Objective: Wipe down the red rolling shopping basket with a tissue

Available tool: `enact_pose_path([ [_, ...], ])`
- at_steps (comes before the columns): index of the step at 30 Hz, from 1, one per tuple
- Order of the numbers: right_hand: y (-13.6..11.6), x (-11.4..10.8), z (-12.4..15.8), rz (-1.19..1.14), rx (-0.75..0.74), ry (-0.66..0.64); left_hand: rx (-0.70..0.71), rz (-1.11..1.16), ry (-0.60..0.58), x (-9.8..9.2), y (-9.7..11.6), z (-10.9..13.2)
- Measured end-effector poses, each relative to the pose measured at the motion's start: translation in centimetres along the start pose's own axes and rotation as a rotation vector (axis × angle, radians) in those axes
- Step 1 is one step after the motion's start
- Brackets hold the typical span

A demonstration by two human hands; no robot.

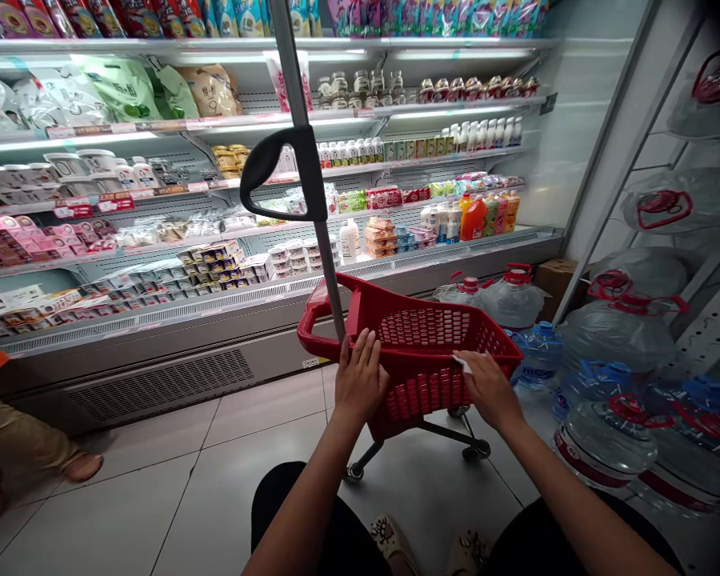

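Observation:
A red plastic shopping basket cart (423, 364) with slotted walls stands on small casters in front of me. A grey pole with a black loop handle (312, 174) rises from its left end. My left hand (361, 378) lies on the basket's near rim by the pole, its fingers stretched out. At the right part of the same rim, my right hand (490, 386) pinches a small white wipe (463, 364) against the plastic. Whether it is cloth or paper I cannot tell. The fingertips of the right hand are partly hidden.
Behind the cart runs a refrigerated shelf unit (174, 336) stacked with yogurts, bottles and bags. Large water jugs (606, 440) stand on the floor and rack at right. A person's leg (24, 428) shows at far left. Pale tiles (252, 448) cover the floor.

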State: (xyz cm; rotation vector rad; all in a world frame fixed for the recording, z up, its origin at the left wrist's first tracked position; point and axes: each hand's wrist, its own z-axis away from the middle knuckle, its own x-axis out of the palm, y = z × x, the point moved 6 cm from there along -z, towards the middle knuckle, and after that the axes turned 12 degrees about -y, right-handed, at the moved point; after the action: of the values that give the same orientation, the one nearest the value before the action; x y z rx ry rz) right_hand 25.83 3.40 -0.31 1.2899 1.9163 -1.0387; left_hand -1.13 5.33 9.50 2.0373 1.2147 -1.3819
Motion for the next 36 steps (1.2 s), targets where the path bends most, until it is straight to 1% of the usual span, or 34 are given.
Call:
enact_pose_path([
  [1,1.0,-0.3,0.3,0.008,0.024,0.009,0.005,0.003,0.0,0.1,0.0,0.1],
  [2,1.4,-0.5,0.4,0.014,0.043,0.019,0.008,0.007,0.0,0.1,0.1,0.1],
  [3,1.3,-0.5,0.4,0.017,0.055,0.027,0.008,0.01,0.0,0.3,0.2,0.1],
  [4,0.6,-0.4,0.2,0.019,0.061,0.033,0.007,0.012,-0.001,0.4,0.4,0.0],
  [6,-2.3,0.5,-0.7,0.015,0.036,0.029,0.01,0.013,-0.006,0.9,0.9,-0.2],
  [8,-6.6,1.8,-1.9,-0.005,-0.043,0.005,0.035,0.008,-0.018,1.4,1.6,-0.4],
  [10,-10.6,2.6,-3.0,-0.08,-0.144,-0.014,0.066,-0.005,-0.032,1.8,2.1,-0.5],
  [11,-11.9,2.8,-3.3,-0.109,-0.169,-0.013,0.078,-0.012,-0.038,2.0,2.2,-0.5],
  [12,-12.6,2.9,-3.5,-0.131,-0.197,-0.019,0.087,-0.019,-0.043,2.1,2.2,-0.4],
  [13,-12.7,2.8,-3.5,-0.139,-0.216,-0.025,0.095,-0.023,-0.049,2.2,2.0,-0.4],
  [14,-12.1,2.7,-3.3,-0.136,-0.223,-0.031,0.104,-0.026,-0.055,2.2,1.8,-0.3],
  [16,-9.4,2.3,-2.5,-0.105,-0.199,-0.036,0.114,-0.022,-0.061,2.1,1.2,-0.1],
  [20,-0.9,1.0,0.5,-0.025,-0.033,-0.021,0.076,0.0,-0.05,1.6,0.0,0.2],
  [22,2.7,0.2,2.0,-0.005,0.039,-0.013,0.051,0.006,-0.046,1.4,-0.3,0.2],
  [24,4.9,-0.4,3.1,0.017,0.105,0.009,0.03,0.009,-0.047,1.4,-0.2,0.2],
  [25,5.3,-0.7,3.5,0.029,0.133,0.024,0.021,0.011,-0.048,1.5,0.0,0.1],
  [26,5.1,-0.7,3.6,0.04,0.151,0.04,0.012,0.013,-0.05,1.6,0.3,0.0],
  [27,4.3,-0.7,3.5,0.046,0.154,0.052,0.008,0.015,-0.051,1.7,0.7,-0.1],
  [28,2.9,-0.4,3.2,0.044,0.139,0.056,0.009,0.017,-0.054,2.0,1.2,-0.2],
  [29,1.1,0.0,2.7,0.038,0.111,0.055,0.016,0.018,-0.057,2.3,1.8,-0.3],
  [31,-3.4,1.0,1.3,0.008,0.005,0.029,0.043,0.014,-0.063,2.9,3.0,-0.5],
  [33,-7.3,2.0,0.0,-0.016,-0.086,-0.001,0.068,0.004,-0.064,3.4,3.8,-0.6],
  [34,-8.7,2.2,-0.5,-0.019,-0.111,-0.003,0.082,-0.004,-0.063,3.5,3.9,-0.6],
  [35,-9.5,2.3,-0.8,-0.018,-0.135,-0.012,0.096,-0.013,-0.062,3.6,3.9,-0.6],
  [36,-9.7,2.3,-0.8,-0.01,-0.152,-0.021,0.11,-0.021,-0.062,3.6,3.8,-0.6],
])
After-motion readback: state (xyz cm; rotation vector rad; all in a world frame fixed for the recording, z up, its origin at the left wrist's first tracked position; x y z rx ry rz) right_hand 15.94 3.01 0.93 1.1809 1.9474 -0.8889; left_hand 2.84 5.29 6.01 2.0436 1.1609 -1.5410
